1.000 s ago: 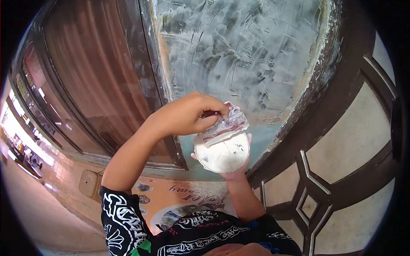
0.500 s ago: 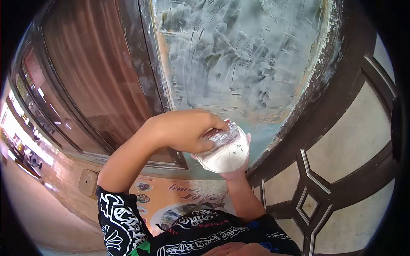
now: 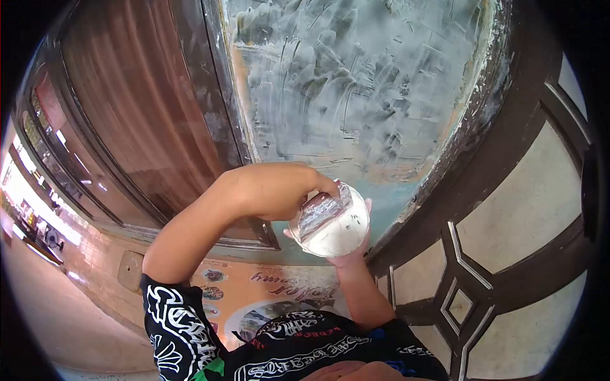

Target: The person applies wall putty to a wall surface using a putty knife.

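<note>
My left hand [image 3: 312, 187] is closed on a flat, reddish-brown putty scraper [image 3: 323, 213] smeared with grey-white paste. The scraper lies tilted across the top of a round bowl [image 3: 367, 232], its lower edge against the white putty [image 3: 343, 236]. A few dark specks show in the putty. From below and the right side, my right hand [image 3: 348, 259] supports the bowl; most of its fingers are hidden underneath, with fingertips showing at the rim. Beyond the bowl stands a wall panel [image 3: 356, 95] covered in streaky grey-white smears.
A brown-framed glass pane with a curtain [image 3: 133, 114] is to the left. On the right is a dark door or gate [image 3: 502, 247] with pale panels. An orange printed banner [image 3: 260, 282] lies low behind my arms. A fan [image 3: 53, 238] stands far left.
The scraper has turned and shifted slightly down and left over the bowl, so more of its face shows. The bowl stays in nearly the same place in my right hand.
</note>
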A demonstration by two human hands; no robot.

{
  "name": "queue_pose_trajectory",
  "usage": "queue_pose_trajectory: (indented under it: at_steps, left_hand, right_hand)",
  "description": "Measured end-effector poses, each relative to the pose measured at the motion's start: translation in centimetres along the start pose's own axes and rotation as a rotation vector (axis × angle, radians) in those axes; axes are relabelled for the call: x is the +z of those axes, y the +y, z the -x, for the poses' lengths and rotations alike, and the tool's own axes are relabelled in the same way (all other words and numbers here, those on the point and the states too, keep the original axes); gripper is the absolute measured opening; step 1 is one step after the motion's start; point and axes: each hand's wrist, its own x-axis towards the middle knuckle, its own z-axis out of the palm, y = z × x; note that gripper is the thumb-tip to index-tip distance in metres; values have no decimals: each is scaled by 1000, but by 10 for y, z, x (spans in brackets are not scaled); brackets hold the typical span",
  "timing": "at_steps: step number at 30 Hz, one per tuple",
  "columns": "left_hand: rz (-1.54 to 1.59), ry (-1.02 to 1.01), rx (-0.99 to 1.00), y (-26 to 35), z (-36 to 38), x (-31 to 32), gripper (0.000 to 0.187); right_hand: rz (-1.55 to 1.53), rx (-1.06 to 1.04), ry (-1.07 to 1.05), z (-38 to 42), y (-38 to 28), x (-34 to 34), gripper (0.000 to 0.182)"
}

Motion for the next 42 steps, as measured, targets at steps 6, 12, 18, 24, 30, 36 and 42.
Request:
queue_pose_trajectory:
  at_steps: [6,12,18,24,30,36,42]
  left_hand:
    - [-28,82,177,-11,-9,2,49]
    - [-63,247,368,-30,-18,6,34]
    - [-48,236,399,-31,-18,2,25]
    - [104,165,329,-24,-13,-3,18]
    - [100,173,259,-25,-13,2,14]
    - [21,195,140,-20,-13,2,23]
    - [245,93,27,-19,-19,-1,36]
  right_hand:
    - [-175,69,-235,4,0,7,72]
    - [-297,87,-244,5,4,8,86]
    - [-314,110,-198,6,4,14,92]
    - [-149,127,-74,7,4,14,91]
    - [-152,136,-53,8,7,16,92]
    - [-125,131,-114,5,7,12,93]
    - [-183,150,-100,2,5,24,93]
